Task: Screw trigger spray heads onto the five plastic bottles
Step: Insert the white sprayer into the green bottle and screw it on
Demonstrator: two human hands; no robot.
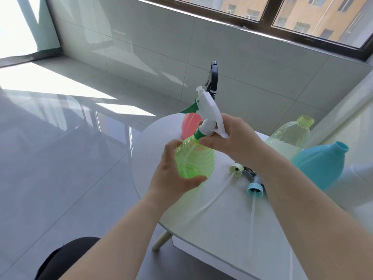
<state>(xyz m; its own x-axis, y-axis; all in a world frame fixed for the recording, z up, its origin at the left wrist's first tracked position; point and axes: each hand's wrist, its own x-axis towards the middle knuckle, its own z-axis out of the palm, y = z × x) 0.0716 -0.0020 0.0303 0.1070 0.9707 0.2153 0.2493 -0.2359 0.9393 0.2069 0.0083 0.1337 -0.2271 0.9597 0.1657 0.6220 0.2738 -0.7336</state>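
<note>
My left hand (171, 174) grips the ribbed body of a clear green bottle (193, 160), held above the table's left edge. My right hand (228, 138) is closed around the white trigger spray head (210, 114) with a green trigger and green collar, seated on that bottle's neck. A pink bottle (189, 124) with a black spray head (213, 77) stands behind. At the right stand a clear yellowish bottle (290, 136) and a blue bottle (321, 164), both with open necks. Two loose spray heads lie on the table: a pale yellow one (236, 169) and a blue-collared grey one (255, 186), each trailing a dip tube.
The white table (222, 229) has a rounded left edge and a wooden leg (161, 239) below. A whitish object (355, 184) stands at the far right, partly out of view. Glossy grey floor lies to the left; a tiled wall and window are behind.
</note>
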